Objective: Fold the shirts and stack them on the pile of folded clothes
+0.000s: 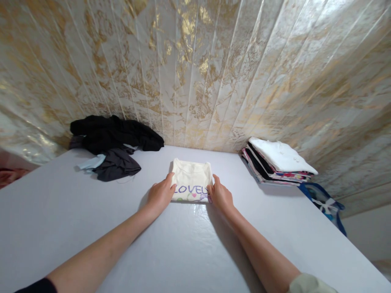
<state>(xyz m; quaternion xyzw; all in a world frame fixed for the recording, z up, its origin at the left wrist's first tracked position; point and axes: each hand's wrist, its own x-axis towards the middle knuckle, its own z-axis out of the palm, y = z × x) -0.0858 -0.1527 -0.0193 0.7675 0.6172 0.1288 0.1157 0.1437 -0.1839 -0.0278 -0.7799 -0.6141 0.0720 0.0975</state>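
A cream shirt (191,177), folded into a small rectangle with its neckline at the far side, lies flat on the white table (183,244). Purple lettering reading "LOVELY" and part of a coloured print show on its front. My left hand (161,193) grips the shirt's left edge, thumb on top and the other fingers along the side. On the opposite edge, my right hand (221,194) holds the shirt the same way, covering the end of the lettering. The fingertips under the cloth are hidden.
Crumpled black clothing (116,132) and a dark grey garment (117,165) lie at the back left. A stack of folded clothes (279,158), white on top, stands at the back right. Beside it, a blue-edged bag (325,203) hangs past the table edge. A gold-patterned curtain (189,73) rises behind.
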